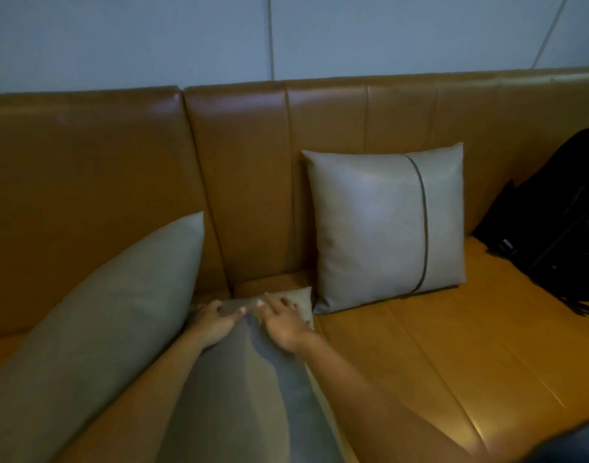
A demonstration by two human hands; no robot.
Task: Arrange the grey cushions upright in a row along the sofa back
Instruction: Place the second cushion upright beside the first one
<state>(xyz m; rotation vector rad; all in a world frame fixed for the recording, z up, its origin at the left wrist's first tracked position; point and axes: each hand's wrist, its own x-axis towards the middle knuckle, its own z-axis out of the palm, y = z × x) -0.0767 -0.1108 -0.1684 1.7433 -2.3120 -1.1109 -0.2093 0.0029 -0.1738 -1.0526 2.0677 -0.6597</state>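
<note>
Tan leather sofa [420, 345] spans the view, its back [119, 162] under a grey wall. Black bag [560, 222] on the seat at far right. One grey cushion [383, 225] stands upright against the back. Second cushion [95, 329] leans at left, tilted. Third cushion [246, 389] lies flat in the middle, far edge just beside the upright one. Left hand [216, 320] and right hand [286, 324] both grip that far edge, fingers curled on it.
</note>
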